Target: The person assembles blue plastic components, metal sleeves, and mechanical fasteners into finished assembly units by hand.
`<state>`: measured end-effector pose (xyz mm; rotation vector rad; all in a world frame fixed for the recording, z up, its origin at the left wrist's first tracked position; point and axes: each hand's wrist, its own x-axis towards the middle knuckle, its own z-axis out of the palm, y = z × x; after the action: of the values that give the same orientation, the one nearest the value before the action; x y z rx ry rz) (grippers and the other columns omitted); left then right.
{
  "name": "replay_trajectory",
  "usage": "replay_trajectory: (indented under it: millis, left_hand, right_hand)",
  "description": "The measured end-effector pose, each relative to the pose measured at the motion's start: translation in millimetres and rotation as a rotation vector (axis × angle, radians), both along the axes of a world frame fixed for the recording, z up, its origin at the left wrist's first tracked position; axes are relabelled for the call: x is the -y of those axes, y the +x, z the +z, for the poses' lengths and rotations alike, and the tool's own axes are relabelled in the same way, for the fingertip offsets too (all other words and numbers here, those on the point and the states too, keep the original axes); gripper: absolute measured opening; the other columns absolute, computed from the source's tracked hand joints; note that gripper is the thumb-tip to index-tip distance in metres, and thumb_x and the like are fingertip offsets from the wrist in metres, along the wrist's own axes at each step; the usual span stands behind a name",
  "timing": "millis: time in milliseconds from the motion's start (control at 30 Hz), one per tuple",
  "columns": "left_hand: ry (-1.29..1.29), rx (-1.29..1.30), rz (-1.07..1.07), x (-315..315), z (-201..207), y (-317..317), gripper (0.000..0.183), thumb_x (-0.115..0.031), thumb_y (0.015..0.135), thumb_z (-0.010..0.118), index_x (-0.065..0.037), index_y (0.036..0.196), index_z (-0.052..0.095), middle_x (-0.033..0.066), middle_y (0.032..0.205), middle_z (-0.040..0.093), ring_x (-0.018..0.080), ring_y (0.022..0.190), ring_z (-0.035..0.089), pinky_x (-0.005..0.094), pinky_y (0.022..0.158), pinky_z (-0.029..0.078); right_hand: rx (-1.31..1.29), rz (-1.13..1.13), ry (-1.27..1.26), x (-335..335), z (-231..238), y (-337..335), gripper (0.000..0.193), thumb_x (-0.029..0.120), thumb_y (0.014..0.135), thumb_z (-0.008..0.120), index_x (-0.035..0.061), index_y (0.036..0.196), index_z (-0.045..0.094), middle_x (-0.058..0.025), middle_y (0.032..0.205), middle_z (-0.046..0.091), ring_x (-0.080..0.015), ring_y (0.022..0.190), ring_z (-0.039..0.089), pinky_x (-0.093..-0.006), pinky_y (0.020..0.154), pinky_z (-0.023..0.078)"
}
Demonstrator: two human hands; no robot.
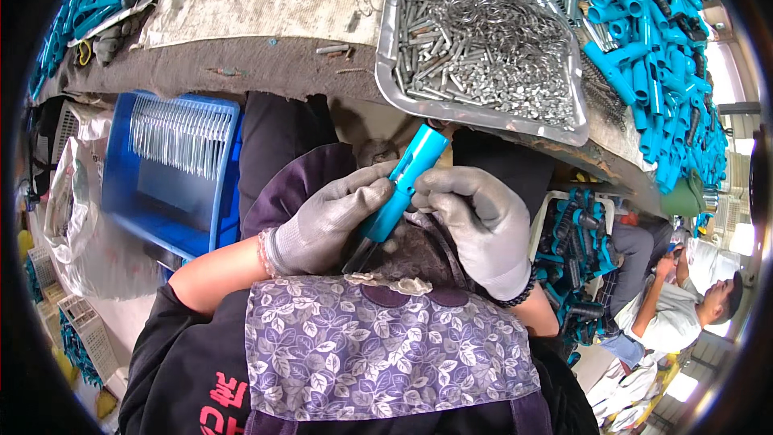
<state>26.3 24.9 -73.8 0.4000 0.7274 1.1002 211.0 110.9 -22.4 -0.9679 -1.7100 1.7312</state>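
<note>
A teal plastic tube-shaped handle with a dark lower end is held at a slant above my lap. My gloved left hand wraps round its lower half, thumb along the side. The fingertips of my gloved right hand are pinched against the tube's right side; any small part between them is hidden. Just beyond the hands, at the table's edge, stands a grey metal tray of loose pins, springs and small metal pieces.
Heaps of teal tubes lie at the table's far right and far left. A blue crate with a row of metal parts stands left of my legs. Right of me is a bin of teal-and-black pieces. A co-worker sits farther right.
</note>
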Motion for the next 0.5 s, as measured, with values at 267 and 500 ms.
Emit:
replay_trajectory:
  millis: [267, 500]
  left_hand:
    - [-0.031, 0.067, 0.03, 1.7, 2.7, 2.4, 0.06, -0.037, 0.104, 0.053, -0.004, 0.15, 0.036, 0.0026, 0.113, 0.062, 0.0089, 0.084, 0.06, 0.0267, 0.075, 0.055]
    - [0.056, -0.195, 0.081, 6.5, -1.3, 7.5, 0.058, -0.036, 0.103, 0.056, -0.005, 0.149, 0.041, 0.0, 0.109, 0.061, 0.006, 0.084, 0.056, 0.0237, 0.073, 0.051]
  right_hand:
    - [0.068, 0.074, 0.405, -0.8, -33.1, -3.6, 0.015, -0.001, 0.087, 0.071, 0.0068, 0.101, 0.071, -0.0067, 0.103, 0.052, -0.0162, 0.091, 0.058, -0.0284, 0.079, 0.05]
    - [-0.236, -0.137, -0.184, 8.1, -41.9, -8.1, 0.017, 0.004, 0.09, 0.072, 0.0023, 0.099, 0.057, -0.0024, 0.1, 0.054, -0.0081, 0.088, 0.055, -0.0245, 0.077, 0.048]
